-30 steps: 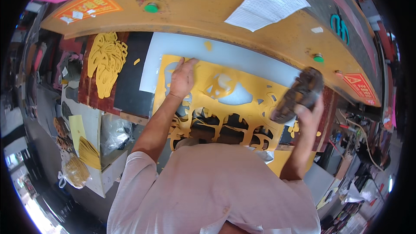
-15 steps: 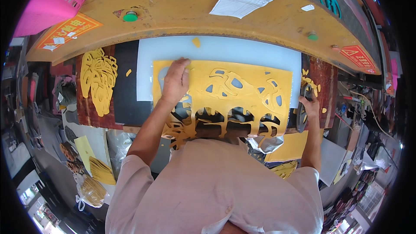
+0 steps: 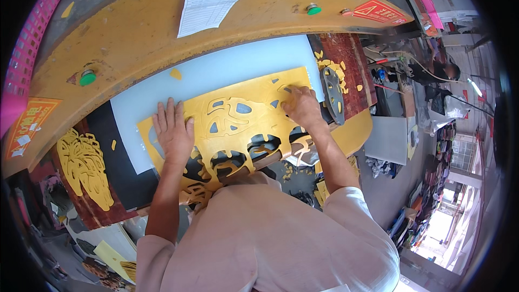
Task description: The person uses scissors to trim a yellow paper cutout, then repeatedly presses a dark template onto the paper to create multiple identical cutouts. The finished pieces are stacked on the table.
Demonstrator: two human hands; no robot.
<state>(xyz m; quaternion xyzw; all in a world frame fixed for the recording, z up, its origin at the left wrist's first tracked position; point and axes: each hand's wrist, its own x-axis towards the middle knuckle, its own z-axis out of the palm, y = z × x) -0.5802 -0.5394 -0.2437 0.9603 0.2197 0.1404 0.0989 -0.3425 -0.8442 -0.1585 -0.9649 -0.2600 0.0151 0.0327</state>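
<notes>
A yellow sheet with die-cut shapes and open holes lies on a pale blue-white cutting board. My left hand rests flat on the sheet's left part, its fingers spread. Over the sheet's right end, my right hand has its fingers curled and pressed together on a cut piece, which they mostly hide. One cut shape with small holes still sits within the sheet, left of that hand. A dark oval cutting die stands just right of the sheet, apart from my hand.
A heap of yellow cut pieces lies at the left, and small yellow scraps lie beside the die. Across the back runs a yellow machine beam with green buttons and a hanging paper. A person is far right.
My right hand has let go of the cutting die and moved left onto the sheet's cut shape. The left hand's fingers have spread out. The whole view has swung to the right.
</notes>
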